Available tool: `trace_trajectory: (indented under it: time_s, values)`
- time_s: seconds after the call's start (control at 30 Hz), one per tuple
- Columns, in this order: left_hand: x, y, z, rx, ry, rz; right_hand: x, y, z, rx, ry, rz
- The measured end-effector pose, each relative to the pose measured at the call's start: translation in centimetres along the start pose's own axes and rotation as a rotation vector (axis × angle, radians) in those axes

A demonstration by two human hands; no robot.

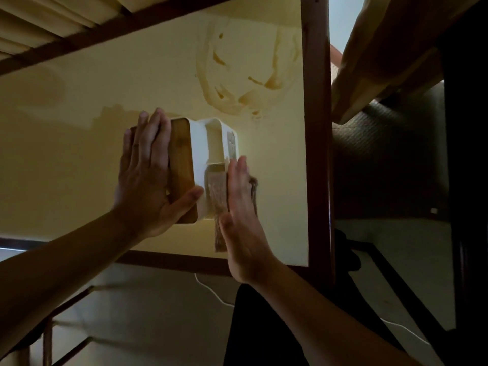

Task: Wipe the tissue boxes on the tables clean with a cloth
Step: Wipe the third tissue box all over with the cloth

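At the centre of the frame, on a pale yellow table [79, 154] with a dark wooden rim, stands a white tissue box [200, 165] with a wooden lid. The left hand [148, 175] lies over the lid, fingers straight across the wood and thumb hooked onto the box's near white edge. Just right of it, the right hand [243, 207], fingers flat and together, presses a brownish cloth [217, 191] against the box's side. Brown smears [248, 83] mark the tabletop in the upper right.
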State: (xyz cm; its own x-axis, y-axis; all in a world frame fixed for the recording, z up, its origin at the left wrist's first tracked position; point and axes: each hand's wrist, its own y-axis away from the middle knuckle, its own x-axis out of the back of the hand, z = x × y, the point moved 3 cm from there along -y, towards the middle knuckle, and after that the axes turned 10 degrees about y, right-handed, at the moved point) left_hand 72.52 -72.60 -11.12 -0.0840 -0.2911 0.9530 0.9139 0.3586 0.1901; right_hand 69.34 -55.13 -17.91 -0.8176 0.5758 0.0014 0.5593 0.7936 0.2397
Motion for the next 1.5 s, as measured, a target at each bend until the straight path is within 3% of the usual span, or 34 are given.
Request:
trace_trajectory:
  time_s: [0.27,0.4,0.6,0.83,0.97,1.23,1.5]
  values:
    - [0.2,-0.1,0.3,-0.006,-0.001,0.009,2.3,-6.8,-0.9,0.172,0.126,0.106]
    - [0.3,0.0,0.3,-0.005,-0.005,0.004,3.5,-10.3,-2.1,0.169,0.111,0.103]
    - [0.2,0.0,0.4,-0.027,-0.015,0.019,2.6,-6.7,-1.6,0.160,0.118,0.096]
    - [0.1,0.0,0.3,-0.034,-0.017,0.024,0.7,0.8,-0.6,0.042,-0.013,-0.068]
    - [0.2,-0.1,0.4,-0.043,-0.025,0.027,1.6,-1.6,-1.4,-0.022,-0.070,-0.070]
    - [0.3,0.0,0.2,-0.044,-0.046,0.027,3.7,-10.3,-3.2,0.097,0.052,0.043]
    - [0.1,0.0,0.3,-0.055,-0.068,0.040,2.3,-4.7,-1.2,0.062,0.051,0.045]
